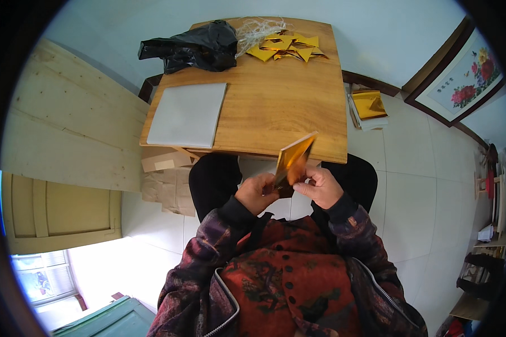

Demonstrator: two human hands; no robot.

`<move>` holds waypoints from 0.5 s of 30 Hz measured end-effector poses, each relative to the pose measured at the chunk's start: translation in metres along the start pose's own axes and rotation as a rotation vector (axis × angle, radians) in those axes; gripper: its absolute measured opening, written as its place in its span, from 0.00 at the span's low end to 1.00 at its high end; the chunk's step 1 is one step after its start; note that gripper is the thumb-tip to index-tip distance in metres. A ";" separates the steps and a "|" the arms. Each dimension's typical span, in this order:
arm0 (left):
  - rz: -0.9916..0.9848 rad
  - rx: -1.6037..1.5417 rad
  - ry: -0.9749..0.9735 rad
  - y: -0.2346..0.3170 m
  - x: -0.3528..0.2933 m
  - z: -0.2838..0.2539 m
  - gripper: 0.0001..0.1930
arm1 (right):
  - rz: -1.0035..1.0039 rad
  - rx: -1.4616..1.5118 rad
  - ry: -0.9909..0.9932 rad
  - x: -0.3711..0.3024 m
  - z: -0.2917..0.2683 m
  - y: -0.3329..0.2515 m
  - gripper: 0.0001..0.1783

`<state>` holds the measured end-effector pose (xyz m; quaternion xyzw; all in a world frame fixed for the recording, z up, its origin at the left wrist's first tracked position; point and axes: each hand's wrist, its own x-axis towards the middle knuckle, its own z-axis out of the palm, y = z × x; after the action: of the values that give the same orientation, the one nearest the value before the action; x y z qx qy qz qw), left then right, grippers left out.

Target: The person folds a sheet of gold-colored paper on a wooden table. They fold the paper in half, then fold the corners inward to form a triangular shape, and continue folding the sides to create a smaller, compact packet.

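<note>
A stack of shiny gold foil paper stands tilted over the table's near edge, above my lap. Its lower left corner is gripped by my left hand, with the fingers curled. My right hand pinches the lower right part of the foil between thumb and fingers. The surface reflects light, so single sheets are hard to make out. On the far right of the wooden table lies a loose heap of folded gold foil pieces.
A black plastic bag and tangled white strings sit at the table's far side. A flat pale grey board lies at its left. Papers topped with gold foil rest on the floor at right. Cardboard is beside my left knee.
</note>
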<state>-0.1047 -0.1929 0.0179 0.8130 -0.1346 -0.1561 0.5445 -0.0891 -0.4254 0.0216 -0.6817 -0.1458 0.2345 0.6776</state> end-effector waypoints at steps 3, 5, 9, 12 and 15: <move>0.193 0.162 0.143 -0.001 0.009 0.000 0.09 | -0.034 0.020 0.088 0.008 0.002 0.002 0.06; 0.211 0.138 0.190 -0.001 0.018 -0.001 0.09 | -0.049 -0.012 0.124 0.012 0.000 0.004 0.05; 0.390 0.330 0.330 -0.007 0.052 -0.009 0.10 | -0.269 -0.125 0.204 0.031 -0.005 0.011 0.09; 0.560 0.432 0.424 -0.019 0.087 -0.013 0.11 | -0.400 -0.259 0.312 0.052 -0.016 0.018 0.11; 0.642 0.471 0.431 -0.035 0.123 -0.018 0.11 | -0.509 -0.523 0.360 0.074 -0.030 0.027 0.15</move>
<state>0.0166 -0.2125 -0.0218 0.8457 -0.2953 0.2285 0.3813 -0.0134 -0.4140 -0.0148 -0.8035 -0.2435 -0.1088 0.5323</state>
